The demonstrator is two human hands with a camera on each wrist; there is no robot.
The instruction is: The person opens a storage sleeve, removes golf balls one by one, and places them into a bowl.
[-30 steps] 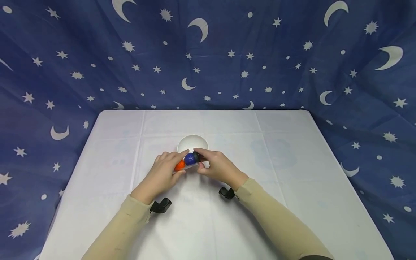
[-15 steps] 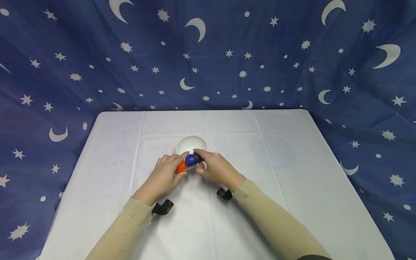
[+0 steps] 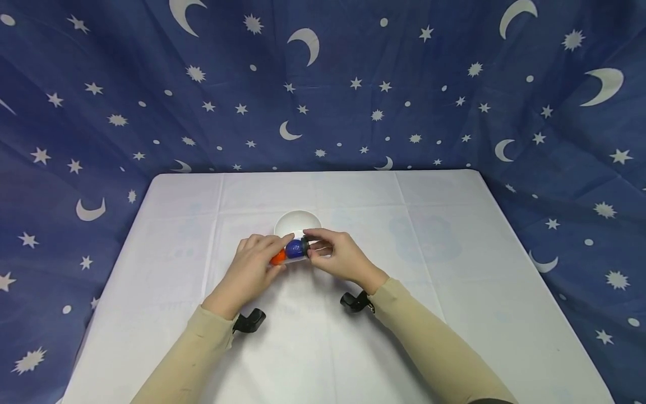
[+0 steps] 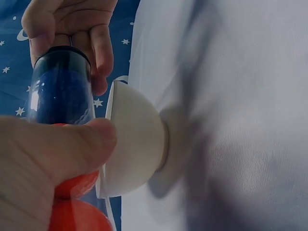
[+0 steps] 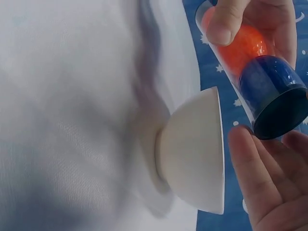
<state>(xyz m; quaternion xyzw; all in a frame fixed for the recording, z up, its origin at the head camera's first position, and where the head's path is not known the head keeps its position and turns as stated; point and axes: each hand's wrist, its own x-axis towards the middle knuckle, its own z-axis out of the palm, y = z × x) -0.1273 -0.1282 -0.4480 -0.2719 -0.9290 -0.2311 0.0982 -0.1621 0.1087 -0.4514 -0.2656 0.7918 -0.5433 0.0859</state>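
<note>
Just now the change is at the capped end: half a second back, the right hand [image 3: 338,253] had its fingers curled in close around the dark cap [image 5: 281,115]; it has since drawn a little aside, fingers loosened and spread, a gap showing between palm and cap. Thumb and fingertips remain right by the cap's rim; cannot tell whether any of them press on it. Left hand [image 3: 252,269] has not let go: thumb and fingers wrapped round the clear tube [image 4: 36,98], orange ball [image 3: 278,257] partly under the grip, blue ball [image 3: 295,248] between that and the cap. Tube lies nearly sideways, held above the table [image 3: 378,348], just in front of the white bowl [image 5: 195,154], which stands upright. Cap is on, both colours inside. Reading of it: the left hand now seems to carry the tube nearly alone, and the slackened right looks like a shift of hold during work on the cap; whether the cap has turned at all, the views do not settle.
</note>
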